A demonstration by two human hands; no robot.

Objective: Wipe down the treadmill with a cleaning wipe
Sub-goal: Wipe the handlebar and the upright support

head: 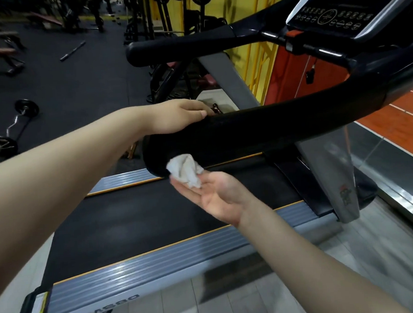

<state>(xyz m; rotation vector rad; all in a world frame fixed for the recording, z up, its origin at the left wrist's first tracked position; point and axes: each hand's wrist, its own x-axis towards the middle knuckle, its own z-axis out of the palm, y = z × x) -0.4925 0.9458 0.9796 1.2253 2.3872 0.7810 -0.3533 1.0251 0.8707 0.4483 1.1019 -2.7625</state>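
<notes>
Head view: right hand (217, 194) presses wipe (186, 173) under handrail (259, 126).

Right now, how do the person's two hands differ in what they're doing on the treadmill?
The left hand lies palm down on top of the near handrail, holding nothing; the right hand is palm up beneath that rail. The left hand is bare, while the right hand's fingers press a crumpled white wipe against the rail's rounded end. Both touch the same black rail.
</notes>
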